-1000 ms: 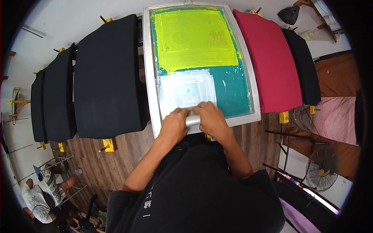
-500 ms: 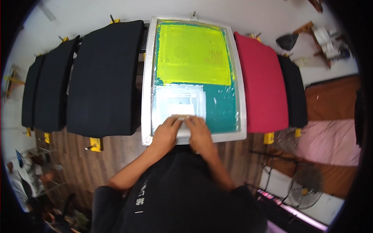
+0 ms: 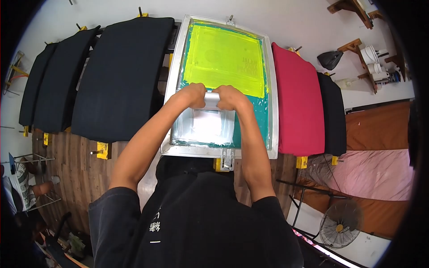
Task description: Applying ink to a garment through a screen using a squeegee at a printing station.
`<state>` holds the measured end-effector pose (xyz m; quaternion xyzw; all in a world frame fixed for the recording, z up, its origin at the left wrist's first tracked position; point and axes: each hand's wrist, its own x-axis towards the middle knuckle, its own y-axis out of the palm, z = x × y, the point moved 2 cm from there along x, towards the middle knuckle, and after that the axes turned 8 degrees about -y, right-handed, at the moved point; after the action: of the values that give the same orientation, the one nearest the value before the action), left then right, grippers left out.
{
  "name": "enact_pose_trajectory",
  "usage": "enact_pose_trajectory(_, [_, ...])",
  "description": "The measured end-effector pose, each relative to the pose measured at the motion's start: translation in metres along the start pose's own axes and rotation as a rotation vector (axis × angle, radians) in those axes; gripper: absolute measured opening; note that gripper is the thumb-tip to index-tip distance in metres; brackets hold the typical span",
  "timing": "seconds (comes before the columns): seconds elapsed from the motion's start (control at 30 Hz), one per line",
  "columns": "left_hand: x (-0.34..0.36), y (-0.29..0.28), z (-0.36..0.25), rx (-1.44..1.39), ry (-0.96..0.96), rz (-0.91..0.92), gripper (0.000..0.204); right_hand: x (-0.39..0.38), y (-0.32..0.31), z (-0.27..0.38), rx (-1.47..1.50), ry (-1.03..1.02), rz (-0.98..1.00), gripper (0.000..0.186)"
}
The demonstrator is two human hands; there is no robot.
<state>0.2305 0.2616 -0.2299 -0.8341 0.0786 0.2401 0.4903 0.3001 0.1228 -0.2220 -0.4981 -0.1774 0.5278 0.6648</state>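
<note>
A screen-printing frame [image 3: 274,120] with a pale metal rim lies before me. Yellow-green coating [image 3: 223,53] covers its far part, and teal mesh [image 3: 260,120] shows at the near right. My left hand [image 3: 193,95] and my right hand [image 3: 229,98] are both closed around a squeegee [image 3: 212,100], whose light grip shows between them. It sits across the middle of the screen, just nearer than the yellow-green area. Between the squeegee and the near rim, white ink [image 3: 210,127] is smeared over the left half. The squeegee's blade is hidden from me.
Left of the screen stand several boards covered in black fabric [image 3: 123,85]. To the right are a red fabric-covered board [image 3: 298,102] and a narrower black one [image 3: 333,116]. A standing fan [image 3: 340,225] is at the lower right, and shelves with white tubs [image 3: 368,54] hang at the upper right.
Both hands have pushed the squeegee from the near end of the screen away from me to its middle, and my arms are stretched out farther. The whole view has shifted slightly.
</note>
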Motion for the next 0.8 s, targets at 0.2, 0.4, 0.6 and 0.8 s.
enact_pose_trajectory(0.2, [-0.041, 0.034, -0.002, -0.084, 0.149, -0.22, 0.029, -0.036, 0.022, 0.025, -0.002, 0.096, -0.116, 0.036])
enact_pose_trajectory(0.4, [-0.07, 0.058, -0.009, -0.104, 0.149, -0.277, 0.028, -0.068, 0.047, 0.038, -0.02, 0.101, -0.234, 0.031])
enact_pose_trajectory(0.6, [-0.098, 0.077, -0.013, -0.142, 0.144, -0.199, 0.027, -0.097, 0.065, 0.056, -0.003, 0.149, -0.205, 0.031])
enact_pose_trajectory(0.8, [-0.114, 0.089, -0.013, -0.154, 0.173, -0.256, 0.029, -0.112, 0.075, 0.067, 0.002, 0.134, -0.261, 0.03])
